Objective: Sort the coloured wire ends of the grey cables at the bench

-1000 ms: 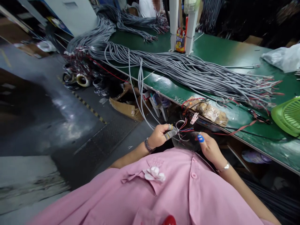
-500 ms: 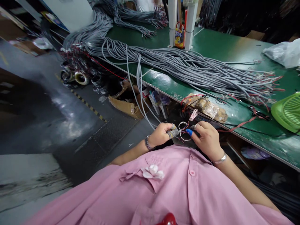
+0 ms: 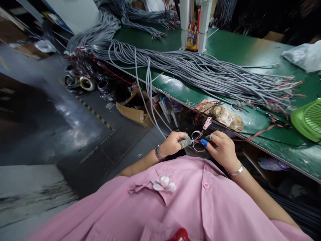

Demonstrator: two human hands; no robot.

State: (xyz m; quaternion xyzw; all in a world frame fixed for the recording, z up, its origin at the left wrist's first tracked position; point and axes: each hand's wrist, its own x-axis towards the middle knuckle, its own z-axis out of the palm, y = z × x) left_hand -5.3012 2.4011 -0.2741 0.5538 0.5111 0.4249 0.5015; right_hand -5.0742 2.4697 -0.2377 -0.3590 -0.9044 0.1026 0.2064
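My left hand [image 3: 173, 144] is closed on the end of a grey cable [image 3: 157, 125], with covers on its fingertips. Thin coloured wires [image 3: 196, 141] fan out of that cable end, some of them curled in loops. Closed on the wires from the other side is my right hand [image 3: 222, 147], a blue cover on its thumb tip. A short gap with the bare wires separates the two hands, just in front of the pink shirt. Several grey cables hang from the bench edge down toward my left hand.
A thick bundle of grey cables [image 3: 180, 67] lies along the green bench [image 3: 240, 47]. Near its edge are a taped block [image 3: 223, 117], a pink clip [image 3: 207, 123] and pliers [image 3: 277, 121]. A green fan [image 3: 307, 120] stands right; a torn cardboard box [image 3: 135, 112] sits below.
My right hand has shifted very slightly to the right along the wires. The left hand stays in place with the cable, and the wire loops have moved a little.
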